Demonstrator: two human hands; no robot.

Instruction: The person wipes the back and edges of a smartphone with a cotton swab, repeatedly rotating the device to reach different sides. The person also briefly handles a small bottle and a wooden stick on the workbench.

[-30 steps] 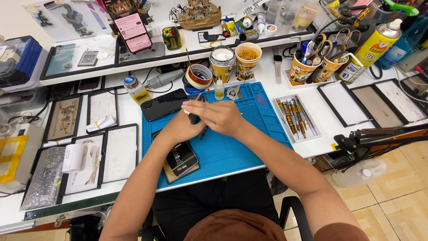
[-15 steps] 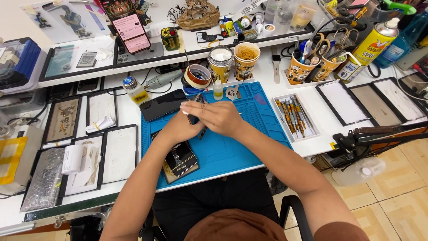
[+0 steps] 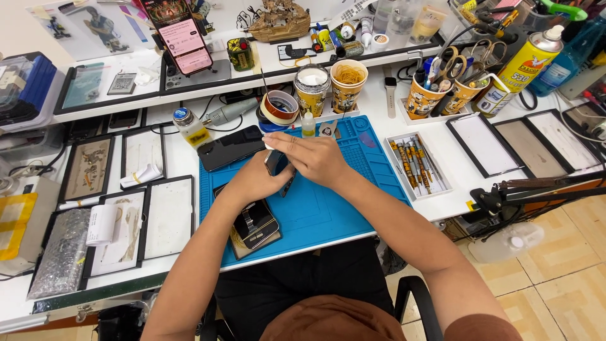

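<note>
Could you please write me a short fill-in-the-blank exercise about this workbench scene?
1. Both hands, the left hand and the right hand, work over a silicone mat coloured ____.
2. Together the hands hold a small dark ____.
3. The tray of screwdrivers lies to the ____ of the mat.

Missing words: blue; phone; right

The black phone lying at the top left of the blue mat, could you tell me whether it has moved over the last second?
No. The black phone lies in the same spot as before, at the blue mat corner beside the small bottle.
</note>
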